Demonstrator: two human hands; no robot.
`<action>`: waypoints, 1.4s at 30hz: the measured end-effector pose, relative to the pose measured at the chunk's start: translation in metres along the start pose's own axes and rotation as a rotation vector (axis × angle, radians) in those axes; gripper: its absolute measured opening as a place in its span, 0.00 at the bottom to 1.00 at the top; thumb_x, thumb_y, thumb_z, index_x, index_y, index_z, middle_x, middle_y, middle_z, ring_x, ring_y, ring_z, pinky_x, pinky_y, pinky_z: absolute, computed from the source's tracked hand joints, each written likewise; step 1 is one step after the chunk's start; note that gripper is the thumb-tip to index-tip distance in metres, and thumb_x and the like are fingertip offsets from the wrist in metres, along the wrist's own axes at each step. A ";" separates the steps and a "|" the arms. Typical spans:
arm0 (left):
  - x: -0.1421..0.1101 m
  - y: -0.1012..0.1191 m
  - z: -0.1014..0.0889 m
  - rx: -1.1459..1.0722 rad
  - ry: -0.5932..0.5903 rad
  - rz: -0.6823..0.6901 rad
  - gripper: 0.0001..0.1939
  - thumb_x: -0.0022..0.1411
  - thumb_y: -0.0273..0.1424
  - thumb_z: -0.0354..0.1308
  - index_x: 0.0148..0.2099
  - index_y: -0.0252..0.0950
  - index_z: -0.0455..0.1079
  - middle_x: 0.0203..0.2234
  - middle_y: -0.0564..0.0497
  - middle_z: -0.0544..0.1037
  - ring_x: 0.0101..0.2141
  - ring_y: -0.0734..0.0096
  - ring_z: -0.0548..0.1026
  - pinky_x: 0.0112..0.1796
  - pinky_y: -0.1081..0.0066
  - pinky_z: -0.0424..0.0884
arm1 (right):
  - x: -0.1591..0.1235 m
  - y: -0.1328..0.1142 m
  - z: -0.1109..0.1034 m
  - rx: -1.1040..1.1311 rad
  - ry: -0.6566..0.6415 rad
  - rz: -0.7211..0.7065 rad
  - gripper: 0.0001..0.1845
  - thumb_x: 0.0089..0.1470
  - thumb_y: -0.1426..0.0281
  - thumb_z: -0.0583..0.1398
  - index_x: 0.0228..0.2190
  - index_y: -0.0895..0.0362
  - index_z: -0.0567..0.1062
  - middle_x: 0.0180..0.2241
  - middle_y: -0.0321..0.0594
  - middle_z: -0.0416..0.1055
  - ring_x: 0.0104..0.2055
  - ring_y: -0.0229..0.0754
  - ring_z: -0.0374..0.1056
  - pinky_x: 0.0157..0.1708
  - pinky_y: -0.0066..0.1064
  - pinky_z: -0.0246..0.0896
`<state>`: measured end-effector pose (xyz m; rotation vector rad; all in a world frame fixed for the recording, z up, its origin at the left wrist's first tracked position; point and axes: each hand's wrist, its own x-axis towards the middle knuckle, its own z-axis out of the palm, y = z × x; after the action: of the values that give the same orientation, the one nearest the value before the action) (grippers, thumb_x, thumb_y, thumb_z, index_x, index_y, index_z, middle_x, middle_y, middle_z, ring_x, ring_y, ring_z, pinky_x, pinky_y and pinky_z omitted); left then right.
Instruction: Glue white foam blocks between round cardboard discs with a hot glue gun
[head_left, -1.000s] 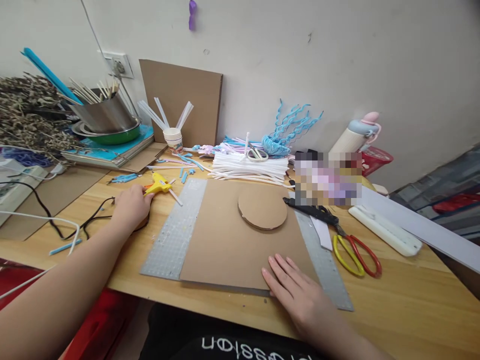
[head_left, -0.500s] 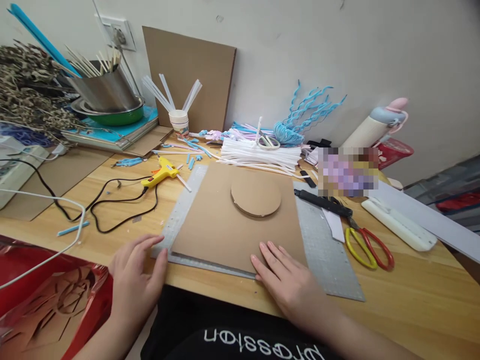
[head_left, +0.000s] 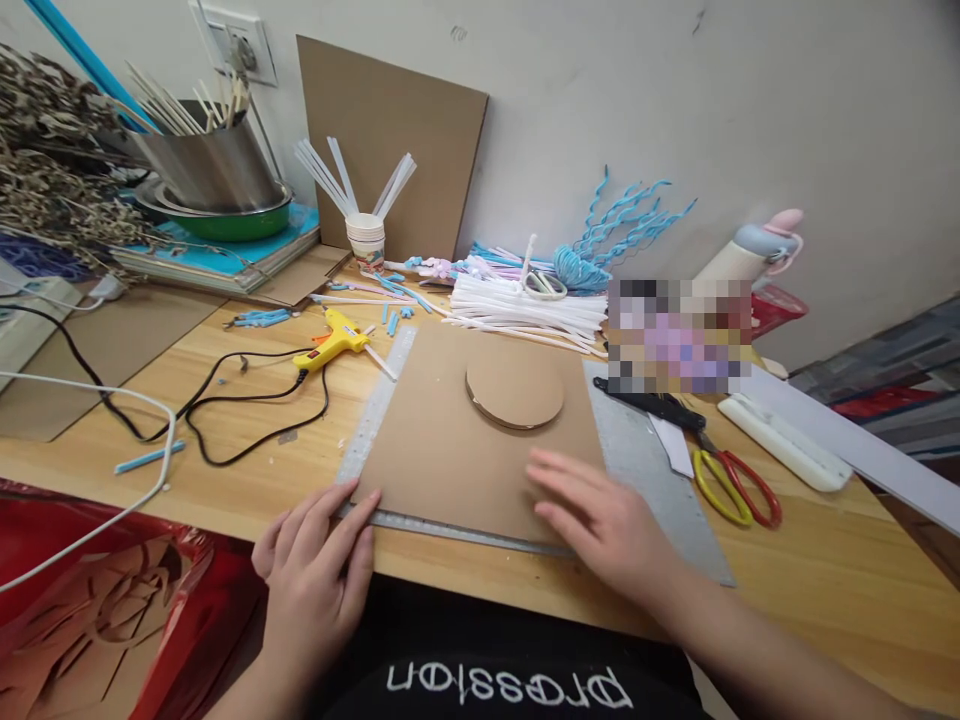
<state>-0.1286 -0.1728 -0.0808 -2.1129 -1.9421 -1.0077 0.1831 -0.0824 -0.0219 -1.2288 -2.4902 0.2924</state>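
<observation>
A square sheet of brown cardboard [head_left: 450, 440] lies on a grey cutting mat [head_left: 652, 490] in front of me. On its far right part rests a cardboard disc [head_left: 515, 385]. My left hand [head_left: 319, 560] is at the sheet's near left corner, fingers stretched out, with the index fingertip touching the corner. Over the near right part of the sheet is my right hand [head_left: 600, 515], its fingers extended and slightly blurred. I cannot tell whether it touches the cardboard. Neither hand holds anything.
Left of the mat lies a yellow glue gun [head_left: 334, 340] with a looping black cord. Scissors [head_left: 735, 490] and a black-handled cutter [head_left: 652, 402] lie right. White pipe cleaners [head_left: 532, 310] and a paper cup [head_left: 366, 242] stand behind. A red bag [head_left: 225, 600] of cardboard scraps is lower left.
My left hand has moved right onto the sheet's near left corner. My right hand has shifted slightly right and up from lying flat on the cardboard. The view has turned slightly.
</observation>
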 end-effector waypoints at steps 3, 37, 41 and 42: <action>-0.006 -0.003 0.001 0.003 -0.005 0.019 0.30 0.62 0.27 0.54 0.64 0.55 0.59 0.55 0.49 0.69 0.53 0.52 0.68 0.53 0.49 0.59 | 0.024 0.009 -0.002 -0.053 0.057 0.216 0.36 0.56 0.53 0.59 0.62 0.51 0.62 0.66 0.51 0.53 0.66 0.60 0.52 0.58 0.58 0.58; -0.028 -0.011 0.016 0.060 0.260 0.029 0.21 0.67 0.34 0.46 0.58 0.43 0.70 0.45 0.43 0.71 0.46 0.56 0.68 0.49 0.56 0.57 | 0.017 -0.008 0.037 -0.262 -0.275 -0.416 0.32 0.63 0.61 0.53 0.65 0.37 0.49 0.67 0.37 0.51 0.68 0.67 0.45 0.48 0.79 0.52; -0.030 -0.011 0.016 0.062 0.270 0.015 0.22 0.68 0.34 0.44 0.62 0.43 0.65 0.45 0.44 0.73 0.47 0.57 0.69 0.51 0.57 0.56 | 0.018 -0.008 0.038 -0.269 -0.267 -0.426 0.32 0.63 0.61 0.53 0.65 0.38 0.50 0.67 0.38 0.52 0.68 0.68 0.45 0.48 0.79 0.52; -0.030 -0.010 0.016 0.062 0.273 0.012 0.23 0.68 0.34 0.44 0.62 0.43 0.65 0.45 0.45 0.73 0.47 0.57 0.69 0.51 0.57 0.56 | 0.019 -0.008 0.038 -0.271 -0.266 -0.429 0.33 0.62 0.61 0.53 0.65 0.38 0.49 0.67 0.38 0.51 0.68 0.68 0.45 0.48 0.79 0.52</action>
<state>-0.1308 -0.1883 -0.1124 -1.8409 -1.8018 -1.1493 0.1514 -0.0738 -0.0505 -0.7456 -3.0203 0.0058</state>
